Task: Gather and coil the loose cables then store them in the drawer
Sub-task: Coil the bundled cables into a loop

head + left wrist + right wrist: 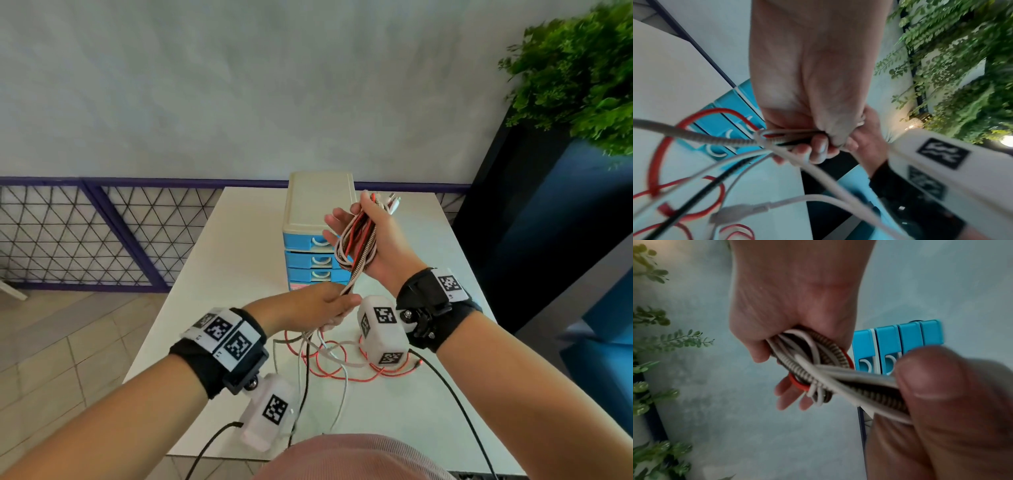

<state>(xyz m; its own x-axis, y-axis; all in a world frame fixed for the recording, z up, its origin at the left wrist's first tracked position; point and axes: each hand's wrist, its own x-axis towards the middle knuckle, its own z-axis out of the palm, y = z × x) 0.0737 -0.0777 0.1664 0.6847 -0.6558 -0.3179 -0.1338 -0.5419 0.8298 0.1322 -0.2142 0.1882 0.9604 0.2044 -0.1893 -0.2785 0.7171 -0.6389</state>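
Right hand (371,240) is up above the tabletop (212,274), thumb pinning a coiled bundle of cables (356,248) against the palm, fingers half spread, plug ends poking out the top. Below it, left hand (308,306) pinches the trailing strands tight between thumb and fingers. The loose remainder (337,358), red, white and black, sprawls on the tabletop near the person. Behind the hands stands the blue drawer unit (313,260), all visible drawers closed.

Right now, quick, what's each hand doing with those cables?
Left hand: pinching the cable strands just below the coil.
Right hand: holding the coiled cables, fingers partly extended.
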